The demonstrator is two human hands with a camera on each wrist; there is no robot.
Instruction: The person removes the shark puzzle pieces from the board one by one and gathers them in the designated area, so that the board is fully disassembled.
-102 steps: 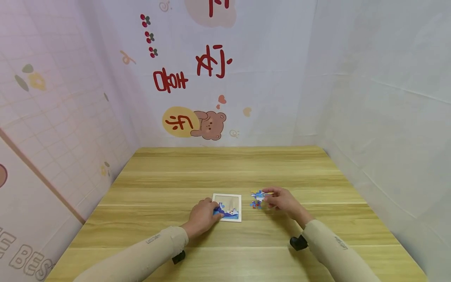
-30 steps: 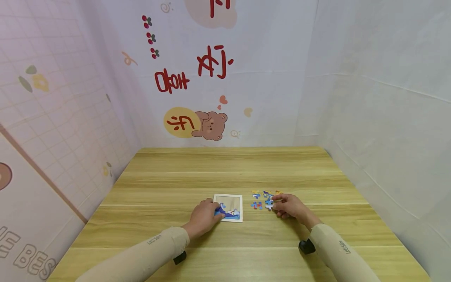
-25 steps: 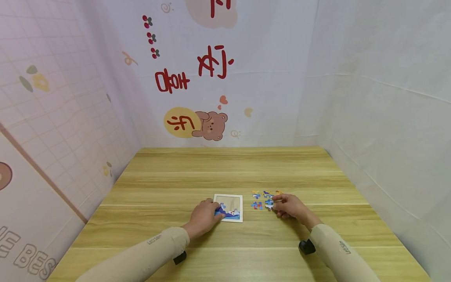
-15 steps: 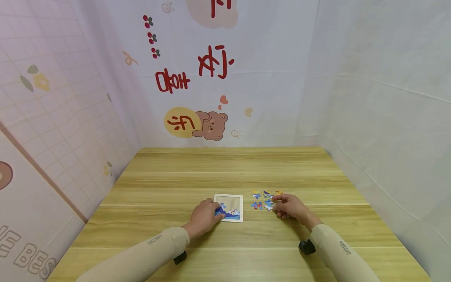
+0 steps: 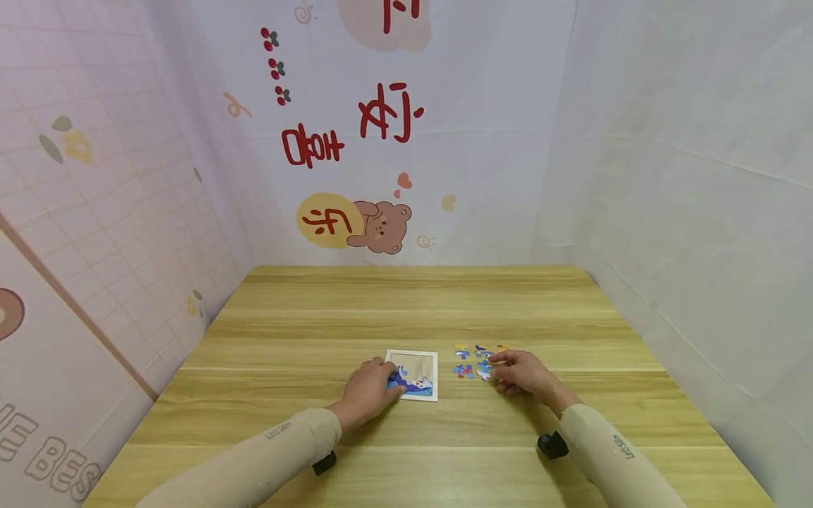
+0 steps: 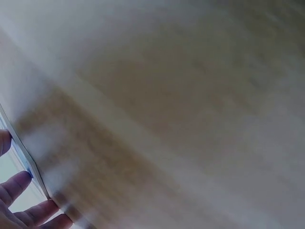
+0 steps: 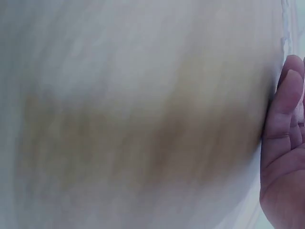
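Observation:
A small white-rimmed jigsaw board (image 5: 435, 377) lies on the table, with blue and white pieces fitted along its lower part and a bare upper part. My left hand (image 5: 367, 389) grips its left side, thumb over the face and fingers along the edge. The left wrist view catches those fingers (image 6: 38, 213) against the board's edge. To the right, my right hand (image 5: 528, 377) pinches a blue-and-white jigsaw piece (image 5: 483, 370) at table level, its fingertips partly covering it. In the right wrist view the hand's palm (image 7: 286, 186) shows, but the piece is not visible.
Beside that piece lie several loose jigsaw pieces: a blue and red one (image 5: 463, 370), a yellow and blue one (image 5: 461, 351), and others behind. The wooden table (image 5: 305, 303) meets patterned cloth walls (image 5: 495, 176) at back and sides.
My right hand has moved slightly right since the earliest frame, and the pieces there are now spread apart. Over the last second the pinched piece has turned a little. The left hand holds still.

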